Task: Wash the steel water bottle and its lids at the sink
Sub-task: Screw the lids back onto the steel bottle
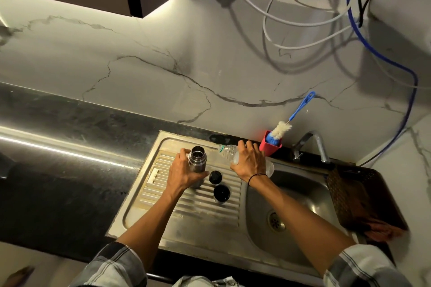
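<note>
The person's left hand (184, 173) is wrapped around the steel water bottle (197, 161), which stands upright and open-mouthed on the ribbed drainboard (163, 190) of the steel sink unit, toward the drainboard's back edge. The right hand (249, 159) grips a clear plastic bottle (229, 150), fingers closed over its body, holding it tilted with the neck pointing left toward the steel bottle's mouth; the two bottles are near each other but apart. A thin black band circles the right wrist. Two dark lids sit on the drainboard just right of the steel bottle: a smaller black lid (215, 177) close beside the left thumb, and a larger cup-shaped lid (221, 193) nearer the front edge. The sink basin (300, 196) lies to the right, its drain visible. At the back edge of the sink a red holder (268, 147) carries a bottle brush (283, 129) with a blue handle, and the tap (314, 144) stands beside it
</note>
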